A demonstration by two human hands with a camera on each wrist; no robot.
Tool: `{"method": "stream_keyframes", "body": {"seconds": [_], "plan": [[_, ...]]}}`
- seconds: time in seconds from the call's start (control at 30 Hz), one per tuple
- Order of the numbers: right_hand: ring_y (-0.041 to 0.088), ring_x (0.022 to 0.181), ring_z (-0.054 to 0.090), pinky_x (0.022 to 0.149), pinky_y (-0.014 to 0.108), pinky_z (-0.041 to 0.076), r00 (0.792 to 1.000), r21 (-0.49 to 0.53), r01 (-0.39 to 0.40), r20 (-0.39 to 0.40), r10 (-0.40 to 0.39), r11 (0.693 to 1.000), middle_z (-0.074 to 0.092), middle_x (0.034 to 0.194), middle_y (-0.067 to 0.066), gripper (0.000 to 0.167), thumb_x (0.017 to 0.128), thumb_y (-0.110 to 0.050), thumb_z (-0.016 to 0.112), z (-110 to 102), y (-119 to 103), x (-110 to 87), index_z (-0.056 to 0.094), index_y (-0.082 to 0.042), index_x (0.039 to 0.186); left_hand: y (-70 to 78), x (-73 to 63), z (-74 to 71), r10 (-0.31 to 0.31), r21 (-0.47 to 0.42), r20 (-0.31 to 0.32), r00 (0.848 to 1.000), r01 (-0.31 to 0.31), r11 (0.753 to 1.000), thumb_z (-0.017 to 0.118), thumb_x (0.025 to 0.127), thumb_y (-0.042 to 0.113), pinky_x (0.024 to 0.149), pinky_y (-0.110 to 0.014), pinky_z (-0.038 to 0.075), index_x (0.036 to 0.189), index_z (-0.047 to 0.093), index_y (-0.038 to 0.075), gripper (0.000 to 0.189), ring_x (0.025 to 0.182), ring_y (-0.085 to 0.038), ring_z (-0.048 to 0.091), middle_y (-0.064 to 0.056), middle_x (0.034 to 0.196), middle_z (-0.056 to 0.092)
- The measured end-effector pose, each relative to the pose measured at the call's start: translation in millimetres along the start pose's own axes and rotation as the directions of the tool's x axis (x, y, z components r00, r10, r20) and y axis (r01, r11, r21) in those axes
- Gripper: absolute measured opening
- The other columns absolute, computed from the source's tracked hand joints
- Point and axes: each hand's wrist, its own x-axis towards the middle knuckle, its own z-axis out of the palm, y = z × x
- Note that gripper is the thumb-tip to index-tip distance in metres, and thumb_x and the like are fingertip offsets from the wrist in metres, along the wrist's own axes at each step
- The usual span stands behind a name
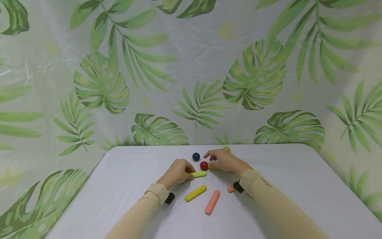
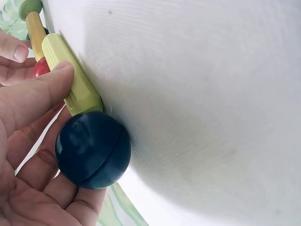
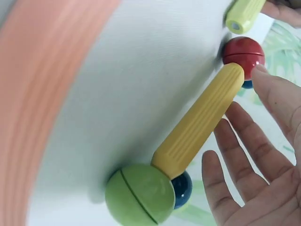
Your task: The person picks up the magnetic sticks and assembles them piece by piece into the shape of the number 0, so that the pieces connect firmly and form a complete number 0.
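My left hand [image 1: 179, 172] pinches a ribbed light-green stick [image 2: 70, 77], the thumb lying along its side. At the stick's near end is a glossy dark blue ball [image 2: 93, 149], hidden behind the hand in the head view. The stick's other end points to a red ball [image 1: 204, 166]. My right hand [image 1: 225, 161] is beside that ball with fingers spread, its thumb tip right at the red surface. A ribbed yellow stick [image 3: 200, 120] runs from the red ball to a green ball [image 3: 140, 194], partly covered by the right hand in the head view.
Another blue ball [image 1: 196, 156] sits behind the red one. Nearer me on the white table [image 1: 119, 205] lie a loose yellow stick [image 1: 195, 193] and an orange stick [image 1: 212, 202]. A second orange stick [image 1: 231, 189] is partly hidden by the right wrist. Leaf-patterned cloth hangs behind.
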Motion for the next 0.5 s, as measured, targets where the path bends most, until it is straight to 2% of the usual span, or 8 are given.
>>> {"method": "stream_keyframes", "body": {"seconds": [0.23, 0.5], "plan": [[0.034, 0.122, 0.070, 0.107, 0.052, 0.056, 0.999, 0.067, -0.016, 0.028, 0.014, 0.998, 0.075, 0.127, 0.016, 0.037, 0.101, -0.015, 0.075, 1, 2, 7.4, 0.070, -0.013, 0.138, -1.4, 0.1, 0.4, -0.015, 0.000, -0.007, 1.000, 0.015, 1.000, 0.088, 0.088, 0.006, 0.077, -0.029, 0.056, 0.097, 0.084, 0.006, 0.010, 0.079, -0.010, 0.062, -0.002, 0.088, 0.078], [0.022, 0.105, 0.070, 0.100, 0.045, 0.058, 0.999, 0.057, 0.019, 0.042, -0.021, 0.998, 0.077, 0.115, 0.011, 0.036, 0.101, -0.015, 0.076, 7, 3, 12.2, 0.071, -0.012, 0.137, -0.2, 0.0, 2.7, -0.021, -0.004, -0.014, 1.000, 0.020, 1.000, 0.088, 0.087, 0.005, 0.079, -0.028, 0.058, 0.097, 0.084, 0.005, 0.011, 0.079, -0.009, 0.066, -0.004, 0.088, 0.080]]}}
